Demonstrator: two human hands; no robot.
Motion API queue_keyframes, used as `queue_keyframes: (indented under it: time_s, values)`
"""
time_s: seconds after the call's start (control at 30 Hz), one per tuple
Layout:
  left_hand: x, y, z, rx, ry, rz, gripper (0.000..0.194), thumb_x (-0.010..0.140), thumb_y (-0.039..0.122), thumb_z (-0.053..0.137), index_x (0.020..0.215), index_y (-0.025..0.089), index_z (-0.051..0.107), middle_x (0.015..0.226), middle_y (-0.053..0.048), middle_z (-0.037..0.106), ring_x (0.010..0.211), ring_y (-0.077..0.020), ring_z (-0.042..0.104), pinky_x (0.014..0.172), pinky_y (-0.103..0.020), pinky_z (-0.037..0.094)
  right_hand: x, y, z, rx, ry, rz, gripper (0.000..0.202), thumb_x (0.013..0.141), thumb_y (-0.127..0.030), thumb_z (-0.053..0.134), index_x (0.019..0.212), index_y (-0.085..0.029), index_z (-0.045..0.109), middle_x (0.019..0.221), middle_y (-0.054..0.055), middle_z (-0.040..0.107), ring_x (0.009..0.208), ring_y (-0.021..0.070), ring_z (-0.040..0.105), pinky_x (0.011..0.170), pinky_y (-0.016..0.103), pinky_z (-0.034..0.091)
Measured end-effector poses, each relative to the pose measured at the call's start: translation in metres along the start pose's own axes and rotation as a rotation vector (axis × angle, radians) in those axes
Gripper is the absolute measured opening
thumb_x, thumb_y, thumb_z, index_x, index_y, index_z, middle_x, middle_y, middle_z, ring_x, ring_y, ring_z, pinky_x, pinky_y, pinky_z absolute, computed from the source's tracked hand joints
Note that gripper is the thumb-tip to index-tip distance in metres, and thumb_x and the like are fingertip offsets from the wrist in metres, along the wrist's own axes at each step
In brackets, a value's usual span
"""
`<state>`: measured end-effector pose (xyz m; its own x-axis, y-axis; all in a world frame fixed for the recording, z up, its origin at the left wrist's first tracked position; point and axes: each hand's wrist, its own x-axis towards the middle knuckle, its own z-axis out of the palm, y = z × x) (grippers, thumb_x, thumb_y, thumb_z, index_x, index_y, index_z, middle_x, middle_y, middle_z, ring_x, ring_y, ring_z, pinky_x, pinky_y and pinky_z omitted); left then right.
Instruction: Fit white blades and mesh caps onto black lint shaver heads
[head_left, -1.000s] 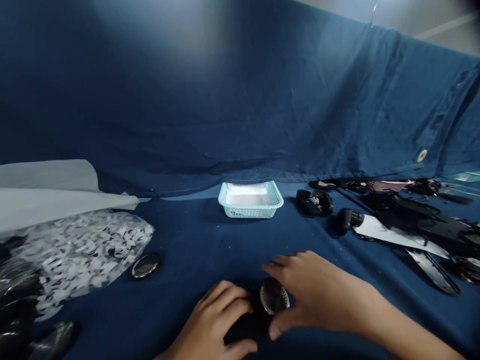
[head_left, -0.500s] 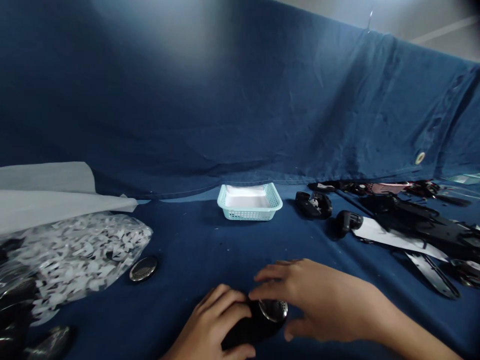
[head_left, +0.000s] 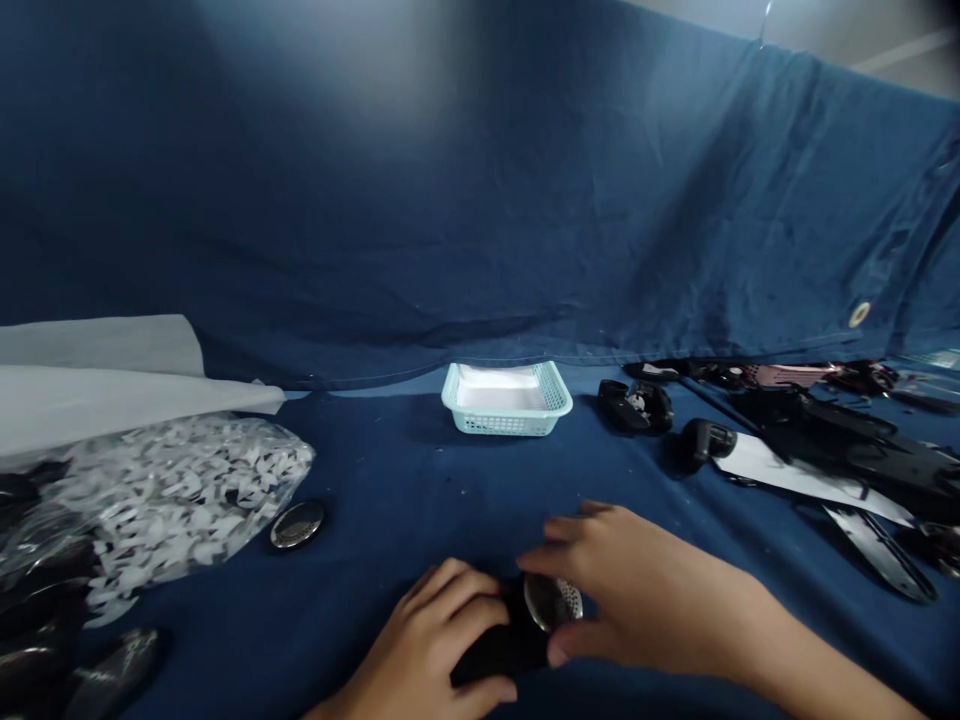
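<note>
Left hand (head_left: 431,640) at bottom centre, coming in from the near edge of view: palm down, fingers curled over a black part (head_left: 499,652), thumb on its near side. Grip closed on it. Right hand (head_left: 637,590) reaches in from the lower right, forearm slanting up-left, wrist low: fingers arched over the far rim of a round perforated disc (head_left: 555,602), thumb at its near rim. Grip closed on the disc; pressure can't be told. Disc sits at the right end of the black part, between the two hands; can't tell if it's seated.

Near left corner: glossy dark parts (head_left: 116,668), well apart from the left hand. A second disc (head_left: 298,525) lies flat just beside a clear bag (head_left: 199,500) of small white pieces; bag edge bounds the left side.

Past the hands, blue cloth (head_left: 405,500) runs as an open lane up to the pale-blue basket (head_left: 506,424), white paper inside. Right limit: long white-and-black part (head_left: 802,475) and a heap of black parts (head_left: 847,435), apart from the right forearm. Black housing (head_left: 636,405) near the basket's right. White sheet (head_left: 112,395) behind the bag. Far limit: blue curtain (head_left: 450,210) hanging across, just behind the basket.
</note>
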<state>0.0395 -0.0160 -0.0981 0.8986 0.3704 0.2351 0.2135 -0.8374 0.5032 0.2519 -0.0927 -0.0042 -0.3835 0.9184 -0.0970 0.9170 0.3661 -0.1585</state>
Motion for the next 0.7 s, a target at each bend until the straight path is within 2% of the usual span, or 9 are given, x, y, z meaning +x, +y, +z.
queue_keyframes:
  time_s: [0.07, 0.13, 0.23, 0.33, 0.53, 0.7]
  values:
    - [0.000, -0.001, 0.001, -0.008, 0.002, 0.010, 0.036, 0.072, 0.025, 0.079, 0.102, 0.023, 0.061, 0.109, -0.004, 0.062, 0.100, -0.0245, 0.055, 0.086, -0.042, 0.051, 0.002, 0.000, 0.002, -0.022, 0.023, 0.036, 0.038, 0.078, -0.057, 0.066, 0.097, -0.024, 0.067, 0.087, 0.003, 0.071, 0.081, 0.0275, 0.068, 0.075, 0.041, 0.047]
    - [0.000, -0.002, 0.001, -0.016, 0.006, 0.014, 0.036, 0.071, 0.023, 0.079, 0.103, 0.023, 0.061, 0.110, -0.004, 0.061, 0.100, -0.0243, 0.055, 0.087, -0.042, 0.050, 0.002, 0.002, 0.002, 0.005, 0.020, 0.006, 0.047, 0.075, -0.062, 0.065, 0.102, -0.024, 0.066, 0.090, 0.004, 0.070, 0.081, 0.0270, 0.067, 0.072, 0.039, 0.047]
    - [0.000, -0.001, 0.001, -0.019, 0.006, 0.012, 0.039, 0.070, 0.020, 0.080, 0.104, 0.023, 0.060, 0.109, -0.004, 0.061, 0.100, -0.0242, 0.055, 0.088, -0.043, 0.050, 0.001, 0.003, 0.001, 0.028, -0.002, -0.037, 0.044, 0.072, -0.052, 0.073, 0.108, -0.028, 0.064, 0.095, 0.002, 0.069, 0.079, 0.0236, 0.067, 0.064, 0.032, 0.046]
    - [0.001, 0.001, 0.000, -0.002, -0.019, 0.002, 0.040, 0.070, 0.021, 0.080, 0.106, 0.023, 0.060, 0.110, -0.004, 0.062, 0.101, -0.0248, 0.055, 0.089, -0.044, 0.050, 0.000, 0.001, 0.003, -0.013, -0.003, -0.012, 0.034, 0.070, -0.043, 0.076, 0.100, -0.027, 0.066, 0.090, 0.001, 0.069, 0.072, 0.0216, 0.067, 0.057, 0.029, 0.043]
    - [0.001, 0.002, 0.000, 0.068, -0.019, 0.010, 0.039, 0.070, 0.022, 0.080, 0.103, 0.021, 0.060, 0.111, -0.005, 0.062, 0.101, -0.0266, 0.055, 0.087, -0.046, 0.051, 0.002, -0.006, 0.012, -0.093, 0.066, 0.013, 0.028, 0.069, -0.040, 0.070, 0.089, -0.021, 0.066, 0.081, 0.004, 0.070, 0.068, 0.0237, 0.067, 0.051, 0.029, 0.040]
    - [-0.002, 0.004, 0.005, 0.125, 0.078, 0.051, 0.043, 0.067, 0.021, 0.082, 0.104, 0.023, 0.060, 0.110, -0.003, 0.063, 0.100, -0.0264, 0.056, 0.086, -0.044, 0.053, 0.005, -0.008, 0.022, -0.135, 0.153, 0.017, 0.027, 0.073, -0.043, 0.068, 0.082, -0.019, 0.065, 0.076, 0.005, 0.069, 0.064, 0.0222, 0.067, 0.049, 0.028, 0.037]
